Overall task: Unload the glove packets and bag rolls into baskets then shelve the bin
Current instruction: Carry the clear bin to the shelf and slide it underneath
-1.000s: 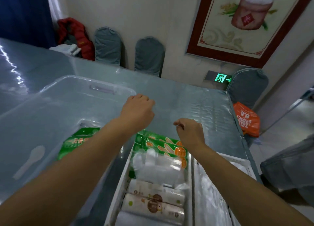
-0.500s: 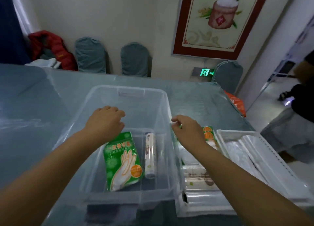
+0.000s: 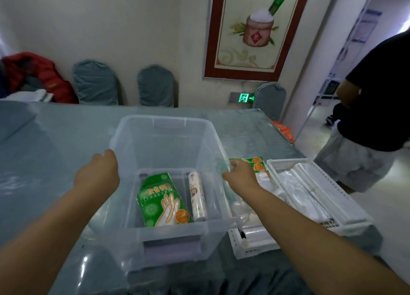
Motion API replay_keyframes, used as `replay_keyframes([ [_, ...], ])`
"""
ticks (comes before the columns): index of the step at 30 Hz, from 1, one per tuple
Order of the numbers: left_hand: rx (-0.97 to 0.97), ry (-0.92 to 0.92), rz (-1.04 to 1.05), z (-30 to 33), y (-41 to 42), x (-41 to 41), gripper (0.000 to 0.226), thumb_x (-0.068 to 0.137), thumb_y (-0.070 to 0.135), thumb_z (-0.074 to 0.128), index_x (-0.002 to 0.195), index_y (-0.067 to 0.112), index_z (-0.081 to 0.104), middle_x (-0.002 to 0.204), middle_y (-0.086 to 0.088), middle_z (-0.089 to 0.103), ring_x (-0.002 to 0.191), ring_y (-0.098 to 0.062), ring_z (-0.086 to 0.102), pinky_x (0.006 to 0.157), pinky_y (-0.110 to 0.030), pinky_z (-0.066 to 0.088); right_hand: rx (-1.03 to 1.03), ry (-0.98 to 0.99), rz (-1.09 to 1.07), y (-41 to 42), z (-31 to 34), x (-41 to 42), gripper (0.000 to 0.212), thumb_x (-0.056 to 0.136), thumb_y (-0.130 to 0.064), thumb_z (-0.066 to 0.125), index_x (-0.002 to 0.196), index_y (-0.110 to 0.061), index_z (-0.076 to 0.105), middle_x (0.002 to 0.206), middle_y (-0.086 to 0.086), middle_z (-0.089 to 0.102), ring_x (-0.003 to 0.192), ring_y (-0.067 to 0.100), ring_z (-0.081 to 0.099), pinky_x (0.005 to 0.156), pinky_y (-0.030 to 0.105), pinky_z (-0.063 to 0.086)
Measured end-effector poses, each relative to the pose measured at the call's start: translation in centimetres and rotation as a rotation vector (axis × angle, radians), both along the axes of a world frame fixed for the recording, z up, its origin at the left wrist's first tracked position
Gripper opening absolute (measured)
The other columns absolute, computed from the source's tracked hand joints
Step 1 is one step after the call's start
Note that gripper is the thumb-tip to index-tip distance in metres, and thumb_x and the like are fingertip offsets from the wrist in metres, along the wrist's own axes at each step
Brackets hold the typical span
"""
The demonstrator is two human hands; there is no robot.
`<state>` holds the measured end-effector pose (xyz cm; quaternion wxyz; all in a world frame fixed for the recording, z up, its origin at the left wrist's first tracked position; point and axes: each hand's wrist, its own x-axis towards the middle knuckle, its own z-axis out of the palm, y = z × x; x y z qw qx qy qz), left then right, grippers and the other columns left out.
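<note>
Clear plastic bin (image 3: 164, 135) sat on the table (image 3: 55, 139), holding one green glove packet (image 3: 160, 200) and one bag roll (image 3: 197, 198). Left hand (image 3: 97, 175) gripped its left rim, right hand (image 3: 238, 176) its right rim. White baskets (image 3: 286, 161) stood just right, filled.

Single head-worn wide-angle view looks forward and down, close over both forearms, onto the clear bin (image 3: 159, 126) between the hands.
</note>
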<state>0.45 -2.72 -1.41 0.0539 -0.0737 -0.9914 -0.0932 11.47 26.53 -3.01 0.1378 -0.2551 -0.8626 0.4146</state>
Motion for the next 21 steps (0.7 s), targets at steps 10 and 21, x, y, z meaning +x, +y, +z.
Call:
replay_keyframes([
  [10, 0.043, 0.200, -0.132, 10.1, 6.8, 2.0, 0.030, 0.086, 0.005, 0.045, 0.116, 0.005, 0.041, 0.116, -0.025, 0.050, 0.100, -0.045, 0.054, 0.079, -0.049, 0.045, -0.099, 0.192, -0.181, 4.8, 4.0, 5.9, 0.017, 0.072, -0.006, 0.062, 0.087, -0.013, 0.063, 0.063, -0.002, 0.056, 0.056, 0.015, 0.051, 0.056, 0.026, 0.042],
  [21, 0.189, 0.287, -0.435, 13.4, 26.0, 13.5, 0.024, 0.086, 0.003, 0.045, 0.110, 0.000, 0.044, 0.108, -0.027, 0.055, 0.091, -0.045, 0.057, 0.070, -0.043, 0.042, -0.056, 0.291, -0.421, 18.9, 6.6, 24.2, 0.020, 0.078, -0.005, 0.061, 0.095, -0.014, 0.062, 0.074, 0.011, 0.063, 0.058, 0.017, 0.054, 0.049, 0.024, 0.047],
])
